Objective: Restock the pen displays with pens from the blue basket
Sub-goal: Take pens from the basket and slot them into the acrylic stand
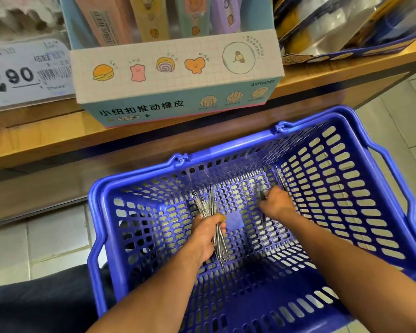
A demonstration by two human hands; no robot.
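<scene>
Gathering pens inside the blue basket, the left hand grips a bundle while the right hand at two o'clock pinches another; align tips before lifting.

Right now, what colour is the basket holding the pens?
Blue, with a slotted mesh pattern; the basket shows in the head view.

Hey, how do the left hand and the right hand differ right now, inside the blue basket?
The left hand grips a whole bundle of pens; the right hand pinches just one dark pen. The left hand sits nearer the basket's middle, the right hand reaches farther toward the far wall. Both are down inside the blue basket.
</scene>
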